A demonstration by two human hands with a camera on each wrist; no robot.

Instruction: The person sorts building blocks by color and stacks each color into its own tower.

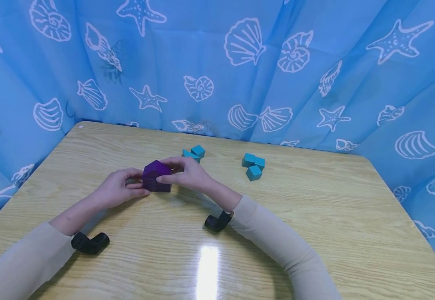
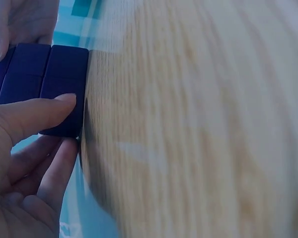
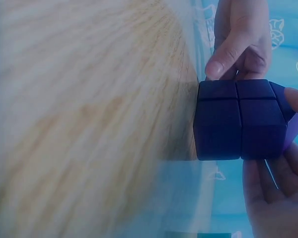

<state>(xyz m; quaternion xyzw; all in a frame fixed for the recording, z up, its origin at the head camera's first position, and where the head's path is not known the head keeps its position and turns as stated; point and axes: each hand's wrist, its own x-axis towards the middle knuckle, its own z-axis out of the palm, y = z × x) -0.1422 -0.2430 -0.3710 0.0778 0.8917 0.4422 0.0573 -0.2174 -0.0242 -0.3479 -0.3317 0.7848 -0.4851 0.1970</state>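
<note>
A small house-like stack of purple blocks [image 1: 150,183] stands on the table left of the middle. Its lower part is cube-shaped blocks [image 3: 217,130] set side by side and stacked, topped by a sloping purple block [image 1: 157,168]. My left hand [image 1: 118,189] holds the stack's left side; in the left wrist view its thumb [image 2: 44,113] lies across the lower blocks, with fingertips at their side. From the right, my right hand [image 1: 189,173] grips the sloping top block between the thumb in front and fingers behind. Some of its fingers are hidden by the blocks.
Behind the right hand lie a teal triangular block [image 1: 190,156] and a teal cube [image 1: 198,151]. Farther right, three teal cubes [image 1: 254,173] sit close together. A blue curtain [image 1: 210,62] with shell prints hangs along the wooden table's [image 1: 314,216] back edge.
</note>
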